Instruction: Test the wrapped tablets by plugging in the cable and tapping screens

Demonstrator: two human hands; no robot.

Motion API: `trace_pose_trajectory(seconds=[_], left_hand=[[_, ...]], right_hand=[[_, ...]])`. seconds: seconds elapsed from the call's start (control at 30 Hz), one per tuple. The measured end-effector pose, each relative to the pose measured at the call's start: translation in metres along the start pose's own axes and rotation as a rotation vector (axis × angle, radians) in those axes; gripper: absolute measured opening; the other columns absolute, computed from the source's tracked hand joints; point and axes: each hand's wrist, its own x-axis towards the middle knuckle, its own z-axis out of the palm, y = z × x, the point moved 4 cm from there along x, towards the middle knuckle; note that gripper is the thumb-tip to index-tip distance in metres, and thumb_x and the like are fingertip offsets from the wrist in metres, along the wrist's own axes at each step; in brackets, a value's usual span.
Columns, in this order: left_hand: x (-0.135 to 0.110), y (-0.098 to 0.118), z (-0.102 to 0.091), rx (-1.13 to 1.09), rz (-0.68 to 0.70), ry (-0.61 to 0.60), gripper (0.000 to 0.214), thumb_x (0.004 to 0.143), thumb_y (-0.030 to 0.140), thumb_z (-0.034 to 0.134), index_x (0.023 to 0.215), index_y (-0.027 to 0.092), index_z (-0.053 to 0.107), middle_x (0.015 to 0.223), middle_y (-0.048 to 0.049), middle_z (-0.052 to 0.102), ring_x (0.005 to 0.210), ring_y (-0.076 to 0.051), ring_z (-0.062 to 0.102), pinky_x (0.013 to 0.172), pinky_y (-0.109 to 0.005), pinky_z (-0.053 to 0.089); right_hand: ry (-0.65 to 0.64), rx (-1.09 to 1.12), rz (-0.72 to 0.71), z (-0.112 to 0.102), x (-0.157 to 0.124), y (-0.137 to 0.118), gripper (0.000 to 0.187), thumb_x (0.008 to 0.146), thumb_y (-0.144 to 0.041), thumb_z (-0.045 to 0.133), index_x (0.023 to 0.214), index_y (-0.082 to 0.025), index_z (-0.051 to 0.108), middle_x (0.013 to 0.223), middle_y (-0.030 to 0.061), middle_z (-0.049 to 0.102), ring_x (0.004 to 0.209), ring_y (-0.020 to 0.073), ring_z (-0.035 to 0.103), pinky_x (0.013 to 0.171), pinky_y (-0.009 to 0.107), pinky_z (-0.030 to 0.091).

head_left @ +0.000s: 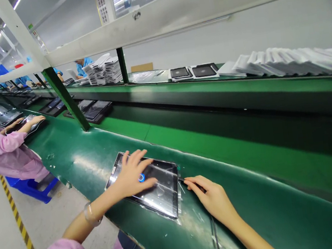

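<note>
A black tablet (164,189) lies flat on the green workbench (80,163), its screen partly under clear film that sticks out along the right side. Spread fingers of my left hand (134,175) rest over the screen, beside a small blue ring icon. At the tablet's right edge, my right hand (212,195) pinches the plug end of a black cable (215,235). The plug's tip meets the edge; whether it is fully inserted cannot be seen. From under my right hand the cable runs down toward the bench's front.
A green conveyor belt (204,144) runs behind the bench, with tablets in black trays (94,111) at left. White sleeves (288,61) and stacked packets (103,69) fill the shelf. A green post (64,96) rises nearby. A co-worker in pink (2,148) sits at left.
</note>
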Motion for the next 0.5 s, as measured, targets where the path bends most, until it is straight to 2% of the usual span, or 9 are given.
trace_pose_trajectory(seconds=[0.1,0.17,0.27,0.37,0.47,0.5], left_hand=[[0.032,0.051,0.029,-0.009,0.168,-0.15,0.081,0.09,0.075,0.058,0.153,0.025,0.045,0.164,-0.0146,0.037,0.152,-0.037,0.029,0.125,-0.07,-0.003],[0.047,0.07,0.046,0.031,0.163,-0.243,0.083,0.085,0.072,0.067,0.15,0.023,0.048,0.158,-0.0158,0.044,0.146,-0.041,0.036,0.12,-0.078,-0.001],[0.059,0.081,0.059,0.077,0.093,-0.273,0.08,0.076,0.064,0.078,0.141,0.023,0.055,0.147,-0.0146,0.053,0.136,-0.042,0.044,0.116,-0.083,0.006],[0.062,0.085,0.062,0.087,0.097,-0.25,0.079,0.073,0.064,0.08,0.138,0.024,0.057,0.144,-0.0136,0.054,0.135,-0.042,0.043,0.115,-0.085,0.005],[0.062,0.086,0.059,0.104,0.124,-0.237,0.078,0.075,0.061,0.081,0.138,0.022,0.058,0.143,-0.0142,0.055,0.139,-0.045,0.038,0.114,-0.086,0.001],[0.06,0.085,0.057,0.103,0.139,-0.227,0.076,0.078,0.06,0.079,0.139,0.022,0.057,0.143,-0.0144,0.055,0.141,-0.045,0.037,0.114,-0.085,0.0]], right_hand=[[0.022,-0.09,-0.109,-0.004,-0.005,-0.001,0.044,0.106,-0.055,0.048,0.099,-0.023,0.078,0.09,0.0068,0.072,0.084,0.0243,0.068,0.077,0.037,0.052],[0.033,-0.135,-0.153,-0.008,-0.008,-0.002,0.043,0.106,-0.052,0.048,0.099,-0.024,0.079,0.094,0.0065,0.073,0.085,0.0232,0.068,0.076,0.037,0.051],[0.063,-0.215,-0.197,-0.014,-0.014,-0.006,0.045,0.107,-0.054,0.047,0.095,-0.026,0.081,0.091,0.0044,0.074,0.084,0.0232,0.068,0.072,0.039,0.046],[0.105,-0.27,-0.184,-0.028,-0.023,-0.002,0.05,0.106,-0.06,0.045,0.093,-0.028,0.082,0.086,0.0031,0.075,0.088,0.0257,0.069,0.076,0.042,0.042],[0.18,-0.296,-0.042,-0.059,-0.048,0.019,0.058,0.099,-0.073,0.045,0.088,-0.029,0.082,0.08,0.0033,0.074,0.085,0.0277,0.069,0.08,0.045,0.042],[0.161,-0.29,0.028,-0.07,-0.061,0.03,0.059,0.095,-0.077,0.048,0.087,-0.029,0.082,0.081,0.0036,0.074,0.084,0.0278,0.069,0.08,0.045,0.043]])
